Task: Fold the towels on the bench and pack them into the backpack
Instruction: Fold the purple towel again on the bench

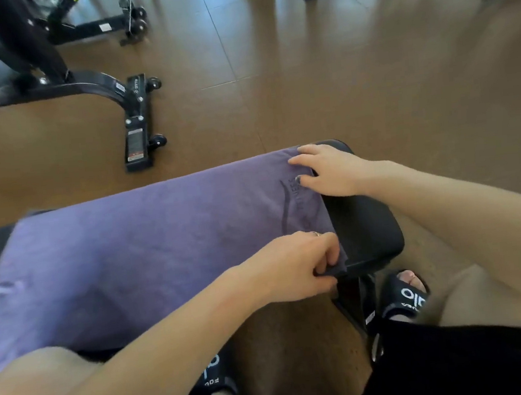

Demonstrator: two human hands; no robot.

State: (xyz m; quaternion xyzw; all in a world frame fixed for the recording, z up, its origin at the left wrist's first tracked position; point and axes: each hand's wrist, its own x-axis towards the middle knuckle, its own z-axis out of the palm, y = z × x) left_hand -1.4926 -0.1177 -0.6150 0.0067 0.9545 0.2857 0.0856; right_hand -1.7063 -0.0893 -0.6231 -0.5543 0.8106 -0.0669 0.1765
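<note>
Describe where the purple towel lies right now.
The purple towel lies spread along the black bench, with the left hand pinching its near right corner and the right hand at its far corner.

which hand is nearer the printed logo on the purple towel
Right. The right hand rests on the purple towel's far corner, its thumb touching the logo. The left hand pinches the near corner, just below the logo.

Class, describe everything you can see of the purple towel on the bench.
The towel is purple, soft-looking cloth with a dark printed logo near its right end. It lies spread flat along the black bench, its near edge hanging over the side. The left hand pinches its near right corner; the right hand rests on its far right corner.
</note>
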